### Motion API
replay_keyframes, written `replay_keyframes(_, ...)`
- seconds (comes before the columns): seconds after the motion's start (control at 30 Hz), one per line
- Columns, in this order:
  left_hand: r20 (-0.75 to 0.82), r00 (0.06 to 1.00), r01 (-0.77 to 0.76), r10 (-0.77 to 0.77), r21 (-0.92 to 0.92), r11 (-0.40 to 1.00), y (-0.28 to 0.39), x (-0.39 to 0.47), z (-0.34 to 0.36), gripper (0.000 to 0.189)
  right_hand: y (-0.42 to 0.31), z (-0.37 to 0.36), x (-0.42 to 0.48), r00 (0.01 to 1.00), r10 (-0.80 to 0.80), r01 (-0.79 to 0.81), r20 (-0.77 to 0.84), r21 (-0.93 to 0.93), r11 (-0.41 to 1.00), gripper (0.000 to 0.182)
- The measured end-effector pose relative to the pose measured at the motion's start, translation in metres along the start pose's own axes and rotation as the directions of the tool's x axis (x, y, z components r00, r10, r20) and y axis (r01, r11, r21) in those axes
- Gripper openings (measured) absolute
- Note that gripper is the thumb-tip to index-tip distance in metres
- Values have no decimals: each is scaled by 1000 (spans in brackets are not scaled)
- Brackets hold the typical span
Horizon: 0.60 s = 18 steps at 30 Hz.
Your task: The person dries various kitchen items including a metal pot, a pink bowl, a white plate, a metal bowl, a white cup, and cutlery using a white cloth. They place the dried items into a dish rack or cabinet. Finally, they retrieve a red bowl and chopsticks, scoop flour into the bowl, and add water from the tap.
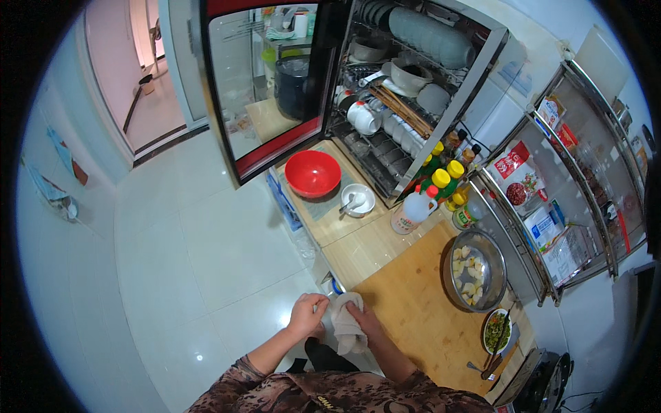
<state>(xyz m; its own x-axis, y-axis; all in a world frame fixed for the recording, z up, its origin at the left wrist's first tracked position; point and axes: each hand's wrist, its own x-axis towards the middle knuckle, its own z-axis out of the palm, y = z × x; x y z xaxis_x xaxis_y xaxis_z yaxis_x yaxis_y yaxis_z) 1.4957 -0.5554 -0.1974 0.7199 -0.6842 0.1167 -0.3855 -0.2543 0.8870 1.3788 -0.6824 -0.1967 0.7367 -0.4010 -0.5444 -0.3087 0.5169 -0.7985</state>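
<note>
My right hand (367, 321) grips a pale cloth (348, 319), which hangs bunched in front of me at the counter's edge. Just left of the cloth, my left hand (307, 313) is curled with thumb and fingers together, and I see nothing in it. The large wooden cutting board (413, 281) lies to the right of both hands. On its far side stands a metal bowl (477, 248) with peeled, pale chunks of food (469, 271). Nearer me, a small white bowl (497, 332) of chopped green food has dark chopsticks (501, 330) across it.
A red bowl (313, 173) and a white bowl with a spoon (359, 201) stand before an open dish cabinet (392, 103). Its glass door (268, 82) swings out leftward. Bottles (413, 211) line the wall beside a metal rack (560, 180). A fork (489, 374) lies near the board's edge.
</note>
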Motion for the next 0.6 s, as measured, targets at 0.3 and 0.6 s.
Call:
replay_keyframes(0.3,21,955,-293,296,229,928,20,150,-9,11,-99,-14,27,998,-28,-7,50,586,811,40)
replay_keyframes(0.6,300,950,-237,86,515,824,11,277,19,31,-142,11,48,998,-47,64,-43,631,773,43)
